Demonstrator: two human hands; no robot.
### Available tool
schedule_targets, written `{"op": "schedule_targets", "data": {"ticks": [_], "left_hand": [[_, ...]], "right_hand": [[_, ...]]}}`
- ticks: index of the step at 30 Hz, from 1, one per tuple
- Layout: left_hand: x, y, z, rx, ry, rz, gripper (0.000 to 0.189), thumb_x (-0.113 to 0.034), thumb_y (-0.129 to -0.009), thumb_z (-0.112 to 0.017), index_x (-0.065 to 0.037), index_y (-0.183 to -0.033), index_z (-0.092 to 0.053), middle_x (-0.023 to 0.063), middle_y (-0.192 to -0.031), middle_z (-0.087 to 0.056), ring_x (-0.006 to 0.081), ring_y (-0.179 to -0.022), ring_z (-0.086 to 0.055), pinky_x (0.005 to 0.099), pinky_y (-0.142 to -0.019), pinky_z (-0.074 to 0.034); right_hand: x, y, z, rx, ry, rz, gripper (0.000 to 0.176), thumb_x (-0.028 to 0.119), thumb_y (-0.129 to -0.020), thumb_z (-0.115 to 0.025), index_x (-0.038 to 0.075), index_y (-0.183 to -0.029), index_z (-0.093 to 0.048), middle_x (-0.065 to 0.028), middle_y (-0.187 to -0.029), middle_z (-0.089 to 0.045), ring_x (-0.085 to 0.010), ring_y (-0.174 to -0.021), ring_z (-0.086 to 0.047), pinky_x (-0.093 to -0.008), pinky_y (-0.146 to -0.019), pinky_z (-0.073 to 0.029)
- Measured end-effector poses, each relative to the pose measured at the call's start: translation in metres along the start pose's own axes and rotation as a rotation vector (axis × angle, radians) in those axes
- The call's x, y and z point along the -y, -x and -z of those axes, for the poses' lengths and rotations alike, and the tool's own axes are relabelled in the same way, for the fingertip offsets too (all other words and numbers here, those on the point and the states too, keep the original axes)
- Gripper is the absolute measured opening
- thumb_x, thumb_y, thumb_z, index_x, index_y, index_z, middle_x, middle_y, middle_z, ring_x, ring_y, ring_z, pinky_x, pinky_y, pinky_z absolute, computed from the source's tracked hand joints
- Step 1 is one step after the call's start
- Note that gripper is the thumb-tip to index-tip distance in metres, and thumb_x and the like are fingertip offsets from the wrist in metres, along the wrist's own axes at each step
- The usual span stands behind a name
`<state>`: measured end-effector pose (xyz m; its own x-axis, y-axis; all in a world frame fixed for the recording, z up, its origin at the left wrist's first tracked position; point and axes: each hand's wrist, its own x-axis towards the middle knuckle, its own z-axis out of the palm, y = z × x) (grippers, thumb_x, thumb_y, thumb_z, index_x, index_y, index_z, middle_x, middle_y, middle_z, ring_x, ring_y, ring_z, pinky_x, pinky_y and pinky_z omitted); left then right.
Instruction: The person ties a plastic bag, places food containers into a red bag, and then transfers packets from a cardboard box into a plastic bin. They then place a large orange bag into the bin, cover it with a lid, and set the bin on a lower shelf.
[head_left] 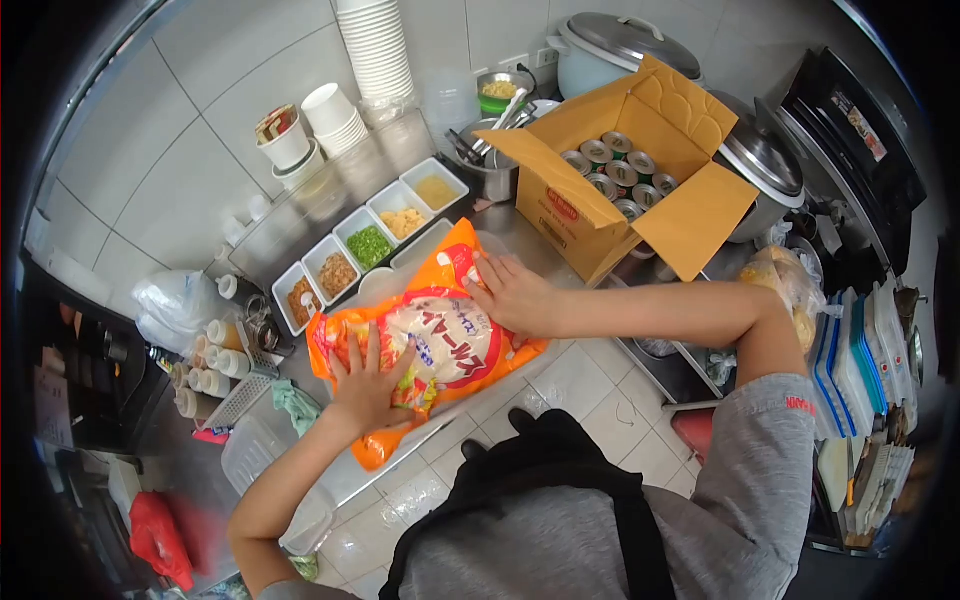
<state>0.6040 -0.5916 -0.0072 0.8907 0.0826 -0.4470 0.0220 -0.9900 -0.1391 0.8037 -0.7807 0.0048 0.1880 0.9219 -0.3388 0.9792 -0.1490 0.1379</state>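
A large orange plastic bag [445, 335] with Japanese lettering and a pale middle lies at the near edge of the steel counter. My left hand [370, 388] rests on its left part, fingers spread. On the upper right part lies my right hand [515, 293], flat with the fingers stretched out. Neither hand is wrapped round the bag. Just behind the bag runs a row of white containers, one with chopped green onion [368, 246] and another with yellow bits [402, 222]. What the bag contains cannot be made out.
An open cardboard box [560, 225] holding several cans [620, 175] stands at the right rear. Stacked paper cups [378, 50] are by the wall. Squeeze bottles [222, 362] stand at left beside a clear plastic tub [262, 450]. A pot with a lid [760, 150] sits beyond the box.
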Motion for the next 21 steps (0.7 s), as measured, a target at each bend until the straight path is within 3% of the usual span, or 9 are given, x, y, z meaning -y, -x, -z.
{"op": "schedule_targets", "data": {"ticks": [2, 5, 8, 9, 10, 11, 12, 15, 21], "left_hand": [[-0.003, 0.000, -0.003, -0.031, -0.024, 0.006, 0.101, -0.066, -0.063, -0.062, -0.030, -0.143, -0.012, 0.0292, -0.145, 0.002, 0.0540, -0.130, -0.006, 0.0682, -0.097, -0.012], [0.009, 0.005, -0.001, 0.014, 0.041, -0.077, 0.100, -0.065, -0.063, -0.064, -0.031, -0.143, -0.014, 0.0283, -0.145, 0.000, 0.0536, -0.130, -0.007, 0.0672, -0.098, -0.014], [0.029, 0.014, 0.033, 0.023, 0.097, -0.160, 0.108, -0.067, -0.057, -0.066, -0.024, -0.143, -0.016, 0.0278, -0.145, -0.006, 0.0482, -0.132, -0.009, 0.0594, -0.104, -0.012], [0.037, 0.019, 0.039, -0.039, 0.015, -0.171, 0.112, -0.070, -0.055, -0.065, -0.022, -0.143, -0.015, 0.0277, -0.145, -0.007, 0.0467, -0.133, -0.008, 0.0568, -0.106, -0.010], [0.044, 0.021, 0.042, -0.097, -0.068, -0.185, 0.116, -0.072, -0.053, -0.064, -0.019, -0.143, -0.015, 0.0277, -0.144, -0.008, 0.0452, -0.133, -0.008, 0.0541, -0.107, -0.008], [0.049, 0.024, 0.039, -0.113, -0.131, -0.150, 0.124, -0.075, -0.050, -0.063, -0.006, -0.142, -0.017, 0.0280, -0.143, -0.016, 0.0437, -0.134, -0.009, 0.0501, -0.109, -0.007], [0.050, 0.021, 0.028, -0.116, -0.111, -0.165, 0.125, -0.075, -0.049, -0.064, -0.003, -0.141, -0.018, 0.0285, -0.141, -0.019, 0.0435, -0.134, -0.010, 0.0491, -0.109, -0.007], [0.053, 0.005, 0.008, -0.184, -0.018, -0.183, 0.127, -0.071, -0.045, -0.068, 0.006, -0.136, -0.024, 0.0311, -0.133, -0.033, 0.0436, -0.133, -0.014, 0.0454, -0.110, -0.011], [0.027, -0.003, -0.014, -0.367, -0.139, -0.007, 0.122, -0.068, -0.047, -0.068, 0.005, -0.135, -0.026, 0.0280, -0.130, -0.038, 0.0425, -0.131, -0.020, 0.0446, -0.109, -0.016]], "right_hand": [[-0.004, 0.001, -0.038, -0.217, -0.050, 0.027, 0.113, 0.052, -0.058, -0.077, 0.003, -0.141, -0.018, -0.0346, -0.142, -0.006, -0.0423, -0.133, -0.016, -0.0505, -0.106, -0.018], [-0.023, 0.016, 0.000, 0.030, -0.414, 0.066, 0.099, 0.055, -0.069, -0.067, 0.008, -0.142, -0.018, -0.0300, -0.144, -0.005, -0.0397, -0.135, -0.009, -0.0506, -0.107, -0.012], [-0.011, 0.014, 0.017, -0.399, -0.234, 0.122, 0.095, 0.063, -0.072, -0.058, 0.012, -0.143, -0.017, -0.0261, -0.146, -0.004, -0.0375, -0.136, -0.006, -0.0503, -0.108, -0.006], [-0.010, 0.006, 0.017, -0.475, -0.194, 0.130, 0.101, 0.067, -0.070, -0.056, 0.008, -0.142, -0.016, -0.0256, -0.146, -0.005, -0.0368, -0.136, -0.007, -0.0506, -0.108, -0.006], [-0.014, 0.000, 0.017, -0.397, -0.212, 0.136, 0.106, 0.069, -0.068, -0.057, 0.005, -0.142, -0.016, -0.0261, -0.145, -0.006, -0.0367, -0.136, -0.007, -0.0504, -0.108, -0.006], [-0.017, -0.005, 0.016, -0.314, -0.233, 0.145, 0.110, 0.070, -0.065, -0.058, 0.002, -0.141, -0.016, -0.0266, -0.145, -0.007, -0.0367, -0.136, -0.007, -0.0502, -0.108, -0.007], [-0.020, -0.011, 0.013, -0.228, -0.253, 0.161, 0.115, 0.072, -0.062, -0.059, -0.001, -0.140, -0.016, -0.0271, -0.145, -0.007, -0.0366, -0.136, -0.007, -0.0500, -0.108, -0.007], [-0.013, -0.017, -0.017, -0.404, -0.324, 0.173, 0.116, 0.066, -0.059, -0.067, -0.005, -0.137, -0.018, -0.0273, -0.144, -0.013, -0.0369, -0.135, -0.013, -0.0519, -0.108, -0.012], [-0.003, -0.018, -0.024, -0.451, -0.392, 0.091, 0.113, 0.062, -0.059, -0.070, -0.009, -0.134, -0.023, -0.0294, -0.139, -0.023, -0.0394, -0.131, -0.021, -0.0435, -0.107, -0.023]]}}
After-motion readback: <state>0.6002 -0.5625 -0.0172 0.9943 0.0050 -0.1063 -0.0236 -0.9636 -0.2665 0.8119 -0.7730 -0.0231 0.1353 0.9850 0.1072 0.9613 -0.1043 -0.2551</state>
